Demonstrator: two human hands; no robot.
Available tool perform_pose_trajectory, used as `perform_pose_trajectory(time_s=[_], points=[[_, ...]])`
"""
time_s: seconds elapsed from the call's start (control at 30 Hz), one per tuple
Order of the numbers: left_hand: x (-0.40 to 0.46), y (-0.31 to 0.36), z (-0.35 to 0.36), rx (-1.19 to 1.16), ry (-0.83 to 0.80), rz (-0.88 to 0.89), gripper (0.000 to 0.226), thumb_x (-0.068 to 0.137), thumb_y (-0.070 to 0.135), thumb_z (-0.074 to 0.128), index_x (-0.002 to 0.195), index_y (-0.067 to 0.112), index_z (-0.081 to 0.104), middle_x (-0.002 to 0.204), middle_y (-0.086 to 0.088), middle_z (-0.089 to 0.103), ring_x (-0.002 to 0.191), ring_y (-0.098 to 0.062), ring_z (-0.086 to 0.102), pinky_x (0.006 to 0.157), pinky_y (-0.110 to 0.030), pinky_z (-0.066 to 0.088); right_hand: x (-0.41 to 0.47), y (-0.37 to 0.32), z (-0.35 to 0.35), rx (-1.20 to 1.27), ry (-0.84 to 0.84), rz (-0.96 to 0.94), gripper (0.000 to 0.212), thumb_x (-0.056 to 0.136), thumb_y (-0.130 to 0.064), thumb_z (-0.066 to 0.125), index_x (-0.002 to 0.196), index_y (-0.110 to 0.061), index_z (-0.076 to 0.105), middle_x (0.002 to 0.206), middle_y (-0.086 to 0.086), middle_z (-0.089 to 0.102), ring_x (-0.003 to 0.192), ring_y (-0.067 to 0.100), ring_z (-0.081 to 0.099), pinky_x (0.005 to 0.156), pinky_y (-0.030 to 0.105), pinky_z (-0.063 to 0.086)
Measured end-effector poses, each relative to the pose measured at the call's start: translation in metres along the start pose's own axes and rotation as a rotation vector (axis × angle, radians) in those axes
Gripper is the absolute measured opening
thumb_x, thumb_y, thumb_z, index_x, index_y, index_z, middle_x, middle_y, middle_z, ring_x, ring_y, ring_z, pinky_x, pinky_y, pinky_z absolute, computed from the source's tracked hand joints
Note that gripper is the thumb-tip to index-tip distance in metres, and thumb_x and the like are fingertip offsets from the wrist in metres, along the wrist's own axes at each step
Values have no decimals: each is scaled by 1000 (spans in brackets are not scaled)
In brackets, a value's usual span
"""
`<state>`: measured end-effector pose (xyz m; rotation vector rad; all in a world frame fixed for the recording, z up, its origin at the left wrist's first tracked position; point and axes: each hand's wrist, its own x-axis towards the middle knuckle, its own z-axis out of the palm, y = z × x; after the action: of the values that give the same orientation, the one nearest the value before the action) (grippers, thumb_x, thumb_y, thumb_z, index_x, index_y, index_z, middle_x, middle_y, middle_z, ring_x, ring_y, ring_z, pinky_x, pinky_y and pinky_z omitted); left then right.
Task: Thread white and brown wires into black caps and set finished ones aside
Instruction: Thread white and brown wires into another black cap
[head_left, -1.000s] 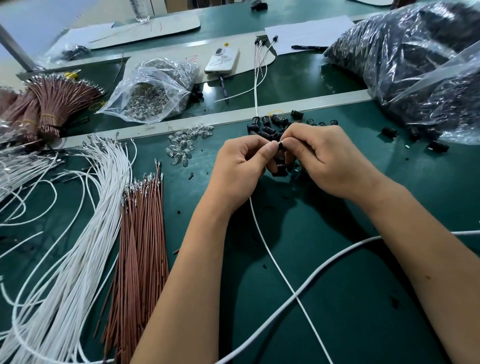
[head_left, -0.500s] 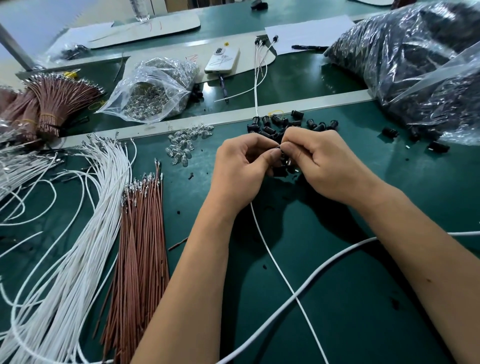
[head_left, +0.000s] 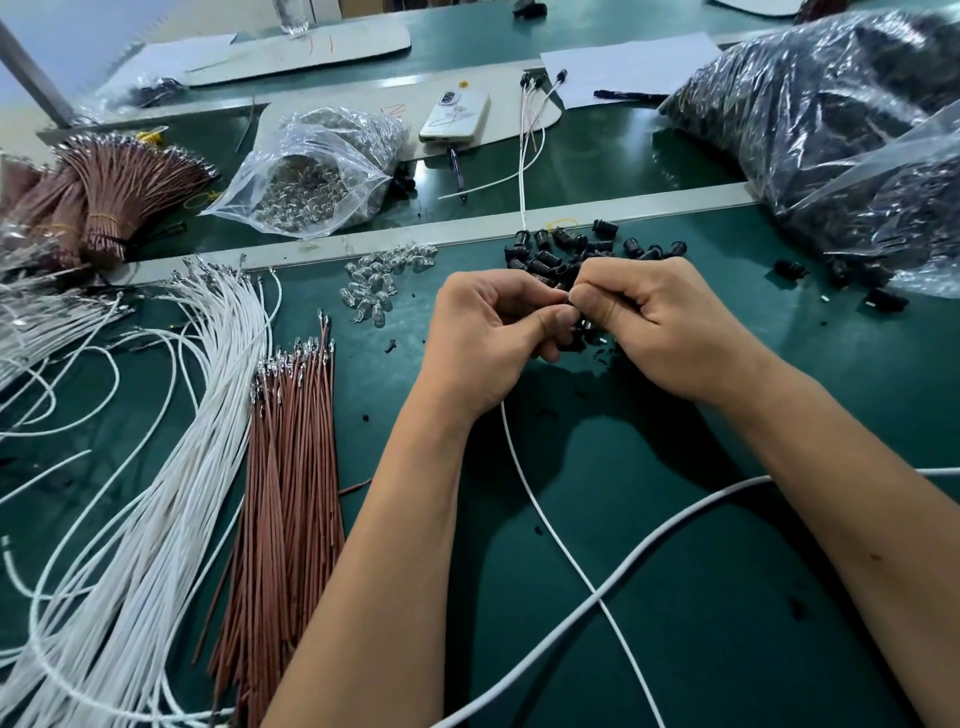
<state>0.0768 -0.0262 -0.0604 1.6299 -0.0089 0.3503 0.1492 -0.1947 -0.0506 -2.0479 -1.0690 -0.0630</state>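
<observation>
Green work mat (head_left: 675, 597), seen from above, with stock laid out to your left and far side. Your left hand (head_left: 488, 332) and right hand (head_left: 660, 322) meet knuckle to knuckle just in front of the pile of black caps (head_left: 566, 254), both forearms angled inward from the near edge. The fingers of each hand are curled, thumbs pressed forward so that the tips touch; together they pinch a small dark part, apparently a cap, though it is mostly hidden. A thin white wire (head_left: 550, 530) runs from under your left palm toward the near edge, crossing a thicker white cable (head_left: 675, 525). Whether the wire's end is inside the part cannot be told. Left of your arms lie the loose white wires (head_left: 171, 467) and, beside them, the brown wires (head_left: 291, 493). Small clear bulbs (head_left: 379, 286) sit near the caps. Finished pieces (head_left: 530, 130) lie beyond the grey strip (head_left: 467, 234), beside a phone (head_left: 454, 117).
</observation>
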Motion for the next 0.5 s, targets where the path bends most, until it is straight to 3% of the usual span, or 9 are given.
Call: perform_pose_trajectory(time_s=[0.07,0.13,0.23,0.4,0.5], points=[[-1,0,3,-36,2,-2,9,84,-9,73,92,-13,70,68,-18,69,52,-17,61,54,-22,51,-1,0,-2,100,-13,41,41,108,-21,53,76,4,51,64,8,45,61,16,39,56,34,36],[0,2,7,-102,0,0,7,84,-11,72,91,-10,70,70,-17,70,56,-19,62,56,-23,52,-1,0,-2,419,-11,171,45,109,-31,48,76,-1,52,62,2,44,55,11,35,47,24,31],[0,4,7,-152,15,15,10,82,-11,73,88,-3,71,75,-16,72,62,-20,66,57,-24,53,0,-5,-2,883,-17,387,44,100,-50,47,83,-13,60,62,6,50,50,13,35,39,17,24],[0,10,6,-180,3,42,11,80,-11,75,84,-2,71,76,-19,74,64,-28,67,57,-27,55,-2,-9,-4,1022,-92,420,31,96,-42,57,75,-20,62,61,3,51,49,8,36,34,13,25],[-1,12,5,-189,-9,76,13,78,-12,76,82,0,71,75,-20,73,63,-30,65,57,-29,56,-2,-11,-6,1102,-124,481,29,94,-39,59,76,-16,61,62,3,50,49,5,37,32,11,28]])
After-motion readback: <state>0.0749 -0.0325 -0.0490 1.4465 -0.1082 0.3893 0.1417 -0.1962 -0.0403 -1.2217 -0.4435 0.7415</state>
